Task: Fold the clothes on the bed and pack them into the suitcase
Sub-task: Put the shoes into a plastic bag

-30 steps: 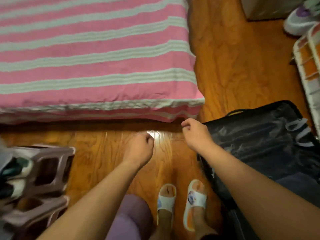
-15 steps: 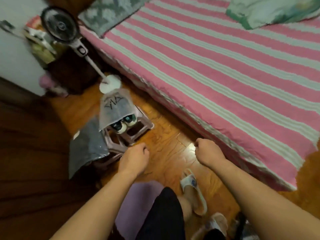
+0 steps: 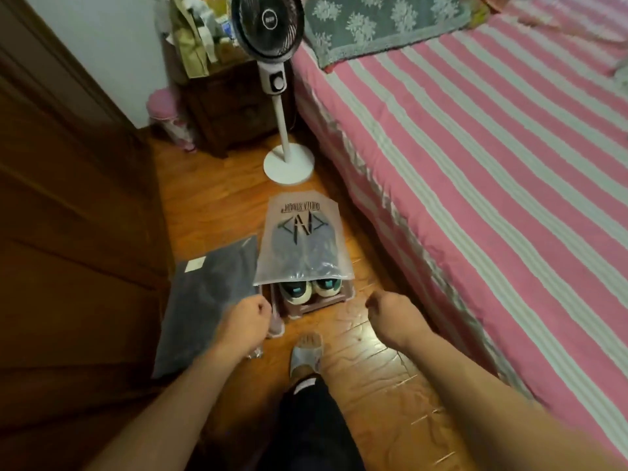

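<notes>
The bed (image 3: 492, 158) with its pink and white striped cover fills the right side, and no loose clothes show on the part in view. The suitcase is out of view. My left hand (image 3: 244, 322) hangs over the floor with fingers curled and holds nothing, just right of a grey packaged garment (image 3: 207, 300). My right hand (image 3: 390, 312) is also curled and empty, above the wooden floor beside the bed's edge.
A frosted plastic bag (image 3: 300, 239) lies on a shoe rack (image 3: 306, 302) holding sneakers. A standing fan (image 3: 272, 45) is ahead, beside a dark nightstand (image 3: 234, 107). A grey patterned pillow (image 3: 380, 22) lies at the bed's head. A dark wooden door (image 3: 68, 232) lines the left.
My view has swung left from the bed's foot and the suitcase toward the head of the bed. Both hands stayed curled and empty in front of me.
</notes>
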Demonstrator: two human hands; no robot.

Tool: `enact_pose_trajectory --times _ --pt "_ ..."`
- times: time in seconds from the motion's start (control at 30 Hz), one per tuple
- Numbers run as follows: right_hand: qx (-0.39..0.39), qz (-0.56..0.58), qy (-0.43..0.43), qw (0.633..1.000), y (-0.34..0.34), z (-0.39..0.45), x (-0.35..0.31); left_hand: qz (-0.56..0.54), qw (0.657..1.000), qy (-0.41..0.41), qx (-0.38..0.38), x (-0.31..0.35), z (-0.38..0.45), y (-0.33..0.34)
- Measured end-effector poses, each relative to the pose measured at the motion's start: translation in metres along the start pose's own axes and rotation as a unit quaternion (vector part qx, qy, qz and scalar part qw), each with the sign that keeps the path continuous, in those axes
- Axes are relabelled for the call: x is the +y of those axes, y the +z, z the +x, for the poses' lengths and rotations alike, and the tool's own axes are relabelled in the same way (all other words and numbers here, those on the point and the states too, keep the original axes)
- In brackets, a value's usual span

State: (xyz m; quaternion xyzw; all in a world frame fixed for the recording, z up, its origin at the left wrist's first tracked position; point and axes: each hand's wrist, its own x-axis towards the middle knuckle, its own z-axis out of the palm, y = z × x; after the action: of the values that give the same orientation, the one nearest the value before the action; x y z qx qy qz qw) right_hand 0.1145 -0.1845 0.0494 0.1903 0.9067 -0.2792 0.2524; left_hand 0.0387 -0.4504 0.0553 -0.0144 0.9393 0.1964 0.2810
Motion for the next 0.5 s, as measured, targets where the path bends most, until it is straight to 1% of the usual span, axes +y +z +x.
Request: enact_pose_trajectory --times 0.1,0.17,0.2,0.23,0.3,0.33,0.37,0.43,0.47,0.5 --pt "-0.043 0.027 0.046 0.998 0.037 0.088 -0.006 0.069 0.997 0.007 -0.029 -0.012 0.096 0.020" --pt "-0.055 0.079 0.092 0.991 0.064 0.134 0.001 0.075 0.997 0.011 -0.030 -0.012 0.144 0.040" --pt "-0.046 0.124 0.122 0.984 0.077 0.155 0.006 0.069 0.997 0.017 -0.028 -0.012 0.163 0.050" --pt "-0.025 0.194 0.161 0.967 0.088 0.175 0.009 0.054 0.998 0.030 -0.022 -0.011 0.180 0.061" --pt "0.041 0.339 0.236 0.910 0.110 0.210 0.016 0.012 0.998 0.063 0.014 -0.003 0.203 0.083" --pt "0.060 0.387 0.255 0.884 0.119 0.225 0.018 -0.009 0.996 0.080 0.035 0.002 0.210 0.092" --pt "0.070 0.405 0.263 0.873 0.127 0.238 0.019 -0.031 0.994 0.094 0.052 0.006 0.215 0.100" --pt "0.085 0.404 0.273 0.869 0.144 0.261 0.023 -0.049 0.990 0.110 0.077 0.006 0.224 0.113" --pt "0.083 0.431 0.271 0.857 0.153 0.268 0.026 -0.034 0.990 0.115 0.077 0.001 0.227 0.119" --pt "0.073 0.484 0.259 0.833 0.159 0.274 0.028 0.001 0.991 0.119 0.068 -0.008 0.232 0.125"
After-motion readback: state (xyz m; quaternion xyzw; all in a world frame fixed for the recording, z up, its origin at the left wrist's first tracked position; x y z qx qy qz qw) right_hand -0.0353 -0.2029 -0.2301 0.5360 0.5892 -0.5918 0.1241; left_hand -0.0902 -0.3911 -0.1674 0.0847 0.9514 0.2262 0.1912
